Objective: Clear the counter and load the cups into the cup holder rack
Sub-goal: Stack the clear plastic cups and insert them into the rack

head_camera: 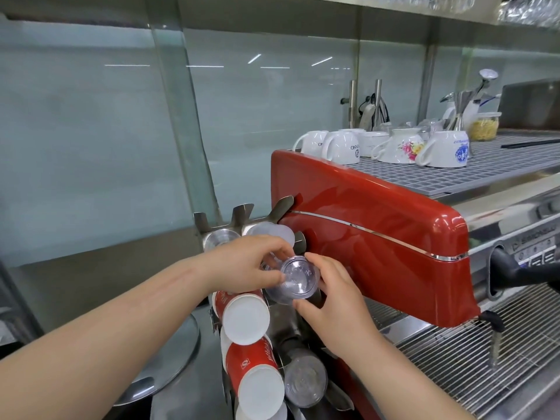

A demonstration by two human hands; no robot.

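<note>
Clear plastic cup stack [295, 280] being gripped between left hand [245, 265] and right hand [330, 295], seating into rack [242, 213] slot beside red paper cups [245, 316] below left hand. Next: pushing stack fully home, probably.

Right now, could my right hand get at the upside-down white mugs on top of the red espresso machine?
Probably yes. The right hand shares its grip on the clear plastic cup with the left hand, so it could let go; nothing blocks the mugs.

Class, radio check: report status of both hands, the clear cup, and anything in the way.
Both hands, left and right, gripping clear plastic cup at cup holder rack. Red paper cups loaded below. Red espresso machine crowds the right.
</note>
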